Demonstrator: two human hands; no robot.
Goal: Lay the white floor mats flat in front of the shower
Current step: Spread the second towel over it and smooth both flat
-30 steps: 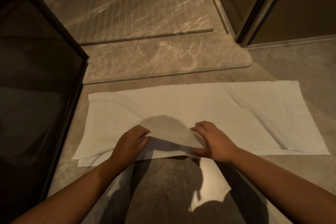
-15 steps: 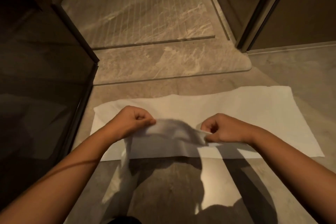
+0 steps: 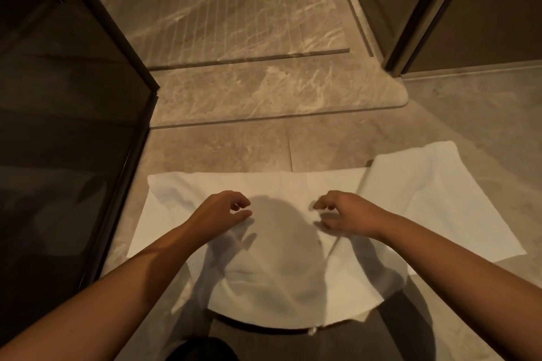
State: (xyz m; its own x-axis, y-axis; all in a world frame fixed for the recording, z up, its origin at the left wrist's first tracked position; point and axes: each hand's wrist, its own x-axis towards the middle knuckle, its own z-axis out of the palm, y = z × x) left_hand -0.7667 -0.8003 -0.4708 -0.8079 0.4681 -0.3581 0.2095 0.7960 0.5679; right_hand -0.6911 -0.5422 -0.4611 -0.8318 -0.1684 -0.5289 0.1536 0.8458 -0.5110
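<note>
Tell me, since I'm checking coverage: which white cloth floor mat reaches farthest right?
The white cloth mat lying underneath; its right end sticks out past the upper white mat below both hands.

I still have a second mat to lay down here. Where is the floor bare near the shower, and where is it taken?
Bare: the tile strip between the white mat's far edge and the marble step, and the floor right of the mat. Crowded: the middle, where the left hand and right hand hover over rumpled cloth.
</note>
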